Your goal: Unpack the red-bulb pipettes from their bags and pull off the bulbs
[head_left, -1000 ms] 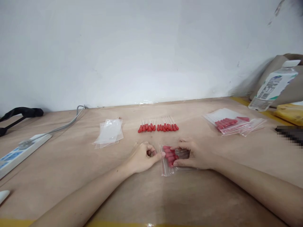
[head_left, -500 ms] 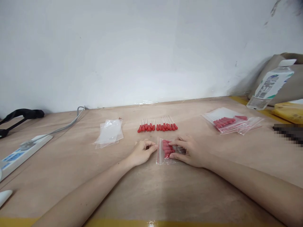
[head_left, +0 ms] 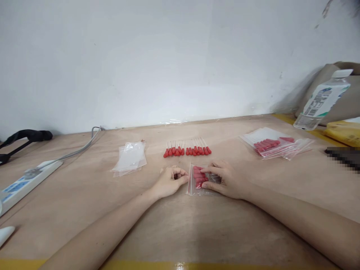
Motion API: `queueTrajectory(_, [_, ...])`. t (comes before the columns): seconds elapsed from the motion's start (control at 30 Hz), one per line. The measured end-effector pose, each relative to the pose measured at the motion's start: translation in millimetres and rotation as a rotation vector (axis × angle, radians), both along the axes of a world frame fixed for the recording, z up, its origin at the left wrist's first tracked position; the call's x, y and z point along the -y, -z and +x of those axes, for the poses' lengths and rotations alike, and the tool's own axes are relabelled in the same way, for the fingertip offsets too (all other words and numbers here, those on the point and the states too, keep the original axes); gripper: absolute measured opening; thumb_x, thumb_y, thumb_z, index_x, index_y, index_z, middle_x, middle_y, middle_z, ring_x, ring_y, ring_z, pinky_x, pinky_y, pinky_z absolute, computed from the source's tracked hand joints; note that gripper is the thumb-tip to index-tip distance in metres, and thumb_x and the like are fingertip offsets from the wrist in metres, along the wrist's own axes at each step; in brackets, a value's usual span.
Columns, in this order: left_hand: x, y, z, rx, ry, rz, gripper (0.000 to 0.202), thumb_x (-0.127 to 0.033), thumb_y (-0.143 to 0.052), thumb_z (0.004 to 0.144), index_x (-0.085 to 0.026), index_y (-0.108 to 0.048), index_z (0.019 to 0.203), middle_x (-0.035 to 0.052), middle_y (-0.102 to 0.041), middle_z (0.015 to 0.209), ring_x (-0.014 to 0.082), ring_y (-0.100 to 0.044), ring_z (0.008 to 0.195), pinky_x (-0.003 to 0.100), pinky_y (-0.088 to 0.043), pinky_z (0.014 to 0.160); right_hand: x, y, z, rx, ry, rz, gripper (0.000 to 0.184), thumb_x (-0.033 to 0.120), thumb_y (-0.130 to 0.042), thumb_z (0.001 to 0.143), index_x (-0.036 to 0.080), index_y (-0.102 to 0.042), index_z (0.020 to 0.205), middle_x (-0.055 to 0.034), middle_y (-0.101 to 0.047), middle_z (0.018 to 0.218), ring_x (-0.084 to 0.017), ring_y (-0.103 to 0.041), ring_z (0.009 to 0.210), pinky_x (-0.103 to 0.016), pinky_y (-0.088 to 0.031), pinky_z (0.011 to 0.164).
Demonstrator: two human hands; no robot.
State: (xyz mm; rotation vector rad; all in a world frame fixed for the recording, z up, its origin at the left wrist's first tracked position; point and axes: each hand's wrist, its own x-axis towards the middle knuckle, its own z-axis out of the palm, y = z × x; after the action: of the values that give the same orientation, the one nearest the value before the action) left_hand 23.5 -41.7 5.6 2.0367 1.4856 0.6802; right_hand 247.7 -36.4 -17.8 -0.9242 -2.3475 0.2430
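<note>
A clear zip bag (head_left: 192,190) lies flat on the table, its red-lined mouth to the left. Inside it are several droppers (head_left: 199,176) with red rubber bulbs and thin clear stems. With thumb and forefinger closed, my left hand (head_left: 170,182) pinches the bag's mouth edge. My right hand (head_left: 227,180) grips the bag from the right, thumb and fingertips on the red bulbs, covering part of the stems. Just beyond, two groups of loose droppers, a left group (head_left: 173,151) and a right group (head_left: 198,150), lie with bulbs toward me.
Flat, unfilled zip bags (head_left: 131,157) are piled at left. Filled dropper bags (head_left: 267,144) overlap at right. Farther right are a water bottle (head_left: 323,99), a yellow packet (head_left: 344,131) and a dark pixelated object (head_left: 344,157). A power strip (head_left: 30,180) with a grey cable lies left.
My left fingers have shifted slightly right, and the bag's mouth edge has tilted up and right with them. The right hand has stayed nearly in place.
</note>
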Motion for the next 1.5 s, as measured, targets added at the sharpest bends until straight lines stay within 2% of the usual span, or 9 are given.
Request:
queueTrajectory(0.17, [0, -2.4, 0, 0.033, 0.044, -0.026, 0.03, -0.038, -0.045, 0.079, -0.022, -0.066, 0.064, -0.0003, -0.061, 0.07, 0.0166, -0.054, 0.072, 0.03, -0.042, 0.071, 1, 0.6, 0, -0.012, 0.009, -0.004, 0.037, 0.048, -0.055, 0.077, 0.025, -0.058, 0.106, -0.0039, -0.057, 0.088, -0.017, -0.054, 0.082, -0.033, -0.04, 0.075])
queueTrajectory(0.43, [0, -1.0, 0, 0.007, 0.032, -0.042, 0.022, -0.038, -0.052, 0.075, -0.023, -0.067, 0.07, -0.0008, -0.061, 0.07, 0.0169, -0.055, 0.071, 0.031, -0.042, 0.072, 1, -1.2, 0, 0.0, 0.009, -0.003, 0.038, 0.048, -0.055, 0.077, 0.023, -0.059, 0.105, -0.0049, -0.057, 0.088, -0.017, -0.054, 0.08, -0.032, -0.04, 0.073])
queueTrajectory(0.67, [-1, -0.3, 0, -0.025, 0.019, -0.067, 0.023, -0.036, -0.05, 0.074, -0.02, -0.067, 0.07, -0.0005, -0.061, 0.073, 0.0159, -0.053, 0.071, 0.03, -0.041, 0.073, 0, 1.4, 0, 0.003, 0.011, 0.006, 0.039, 0.049, -0.055, 0.077, 0.024, -0.058, 0.106, -0.0044, -0.057, 0.087, -0.016, -0.054, 0.08, -0.031, -0.039, 0.073])
queueTrajectory(0.77, [-1, -0.8, 0, -0.026, 0.018, -0.077, 0.025, -0.036, -0.048, 0.075, -0.019, -0.066, 0.069, -0.0007, -0.061, 0.073, 0.0151, -0.052, 0.07, 0.029, -0.04, 0.072, 1, -3.0, 1, 0.022, 0.005, 0.013, 0.038, 0.048, -0.054, 0.078, 0.023, -0.058, 0.106, -0.0051, -0.059, 0.09, -0.017, -0.054, 0.082, -0.031, -0.038, 0.075])
queueTrajectory(0.87, [-1, -1.0, 0, -0.019, 0.014, -0.089, 0.025, -0.035, -0.047, 0.075, -0.018, -0.065, 0.07, -0.0013, -0.06, 0.069, 0.0144, -0.051, 0.067, 0.028, -0.04, 0.07, 1, -14.9, -1, 0.068, -0.013, 0.005, 0.028, 0.043, -0.048, 0.083, 0.024, -0.061, 0.1, -0.0031, -0.063, 0.089, -0.015, -0.056, 0.08, -0.032, -0.034, 0.076])
queueTrajectory(0.97, [-1, -1.3, 0, -0.015, 0.023, -0.089, 0.024, -0.034, -0.047, 0.075, -0.018, -0.064, 0.069, -0.0016, -0.059, 0.067, 0.0143, -0.051, 0.066, 0.028, -0.04, 0.071, -3, -26.4, -8, 0.08, -0.071, 0.023, 0.021, 0.028, -0.043, 0.088, 0.024, -0.063, 0.092, -0.0014, -0.064, 0.084, -0.013, -0.055, 0.076, -0.03, -0.032, 0.074])
queueTrajectory(1.13, [0, -2.8, -1, 0.048, 0.042, -0.096, 0.024, -0.035, -0.047, 0.077, -0.019, -0.065, 0.072, -0.0007, -0.061, 0.072, 0.0152, -0.053, 0.071, 0.028, -0.04, 0.072, -15, -26.9, -29, 0.123, -0.173, 0.121, 0.023, 0.012, -0.045, 0.082, 0.021, -0.065, 0.09, -0.0038, -0.059, 0.079, -0.013, -0.051, 0.074, -0.027, -0.03, 0.069])
queueTrajectory(1.33, [0, -4.1, -2, 0.059, 0.073, -0.124, 0.026, -0.039, -0.05, 0.077, -0.018, -0.064, 0.071, -0.0002, -0.058, 0.072, 0.0153, -0.051, 0.073, 0.027, -0.038, 0.073, -25, -20.2, -39, 0.071, -0.182, 0.244, 0.019, 0.013, -0.049, 0.08, 0.021, -0.066, 0.077, -0.0026, -0.058, 0.078, -0.013, -0.047, 0.072, -0.028, -0.027, 0.068])
queueTrajectory(1.5, [1, -3.8, -2, 0.048, 0.091, -0.114, 0.027, -0.041, -0.051, 0.076, -0.018, -0.064, 0.072, -0.0004, -0.057, 0.07, 0.0141, -0.049, 0.068, 0.027, -0.038, 0.068, -23, -19.5, -38, 0.056, -0.186, 0.303, 0.017, 0.013, -0.05, 0.079, 0.02, -0.065, 0.076, -0.0022, -0.058, 0.076, -0.013, -0.046, 0.07, -0.028, -0.025, 0.067])
